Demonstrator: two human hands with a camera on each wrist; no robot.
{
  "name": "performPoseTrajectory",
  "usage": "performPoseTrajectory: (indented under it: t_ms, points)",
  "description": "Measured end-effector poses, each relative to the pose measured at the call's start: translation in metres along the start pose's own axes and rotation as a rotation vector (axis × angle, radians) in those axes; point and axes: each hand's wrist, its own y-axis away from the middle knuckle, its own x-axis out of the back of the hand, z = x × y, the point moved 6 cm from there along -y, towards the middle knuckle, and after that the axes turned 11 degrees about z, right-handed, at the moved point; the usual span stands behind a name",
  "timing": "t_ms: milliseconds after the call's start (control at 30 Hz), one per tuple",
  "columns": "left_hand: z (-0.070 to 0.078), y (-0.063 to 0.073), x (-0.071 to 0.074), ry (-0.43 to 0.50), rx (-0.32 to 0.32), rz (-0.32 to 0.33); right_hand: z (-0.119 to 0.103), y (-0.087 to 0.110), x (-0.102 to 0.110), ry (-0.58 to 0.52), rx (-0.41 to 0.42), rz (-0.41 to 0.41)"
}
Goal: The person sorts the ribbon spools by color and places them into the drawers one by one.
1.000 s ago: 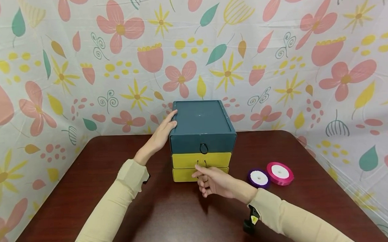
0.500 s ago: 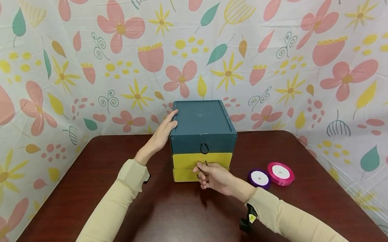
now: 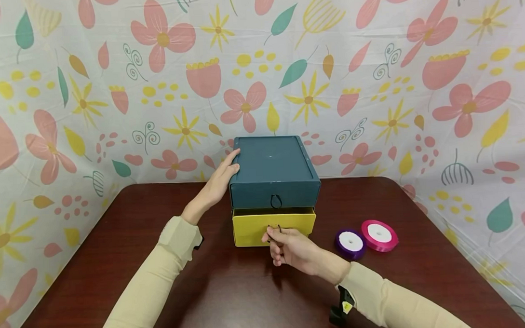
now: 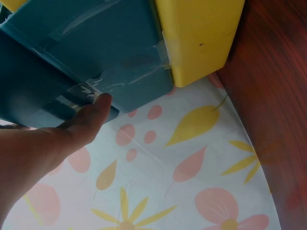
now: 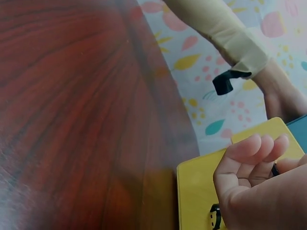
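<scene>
A small drawer cabinet (image 3: pixel 268 159) with a blue top stands in the middle of the table. Its middle yellow drawer (image 3: pixel 249 227) sticks out a little from under the blue top drawer (image 3: pixel 250 197), with a dark gap above its front. At the drawer's black loop handle (image 3: pixel 279 228), my right hand (image 3: pixel 295 249) pinches with thumb and forefinger. The right wrist view shows the lower yellow drawer (image 5: pixel 194 191) and its black loop (image 5: pixel 216 216) beside my palm. My left hand (image 3: pixel 216 182) rests along the cabinet's upper left edge, fingers extended; in the left wrist view its thumb (image 4: pixel 96 115) touches the blue side.
Right of the cabinet lie a purple ribbon spool (image 3: pixel 351 243) and a pink ribbon spool (image 3: pixel 379 235), touching or nearly so. A flowered cloth (image 3: pixel 259 63) hangs behind the dark red wooden table (image 3: pixel 232 300).
My right hand has gripped the middle drawer's loop, and that drawer has slid out toward me, covering most of the lower drawer's front. My left hand has stayed in place.
</scene>
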Motion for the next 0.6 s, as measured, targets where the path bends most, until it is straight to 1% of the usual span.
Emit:
performPoseTrajectory:
  t_ms: [333,533,567,600]
  points:
    - [0.001,0.001,0.001,-0.005,0.002,-0.003,0.006,0.015,-0.007,0.009,0.003,-0.037]
    - [0.000,0.000,0.001,0.001,-0.002,-0.006,0.008,0.024,-0.009,0.009,-0.013,-0.056]
    - [0.005,0.002,0.001,0.005,0.004,-0.010,0.009,0.025,-0.009,0.009,-0.016,-0.053]
    - [0.004,0.002,0.000,0.006,0.003,-0.009,0.010,0.027,-0.009,0.011,-0.017,-0.050]
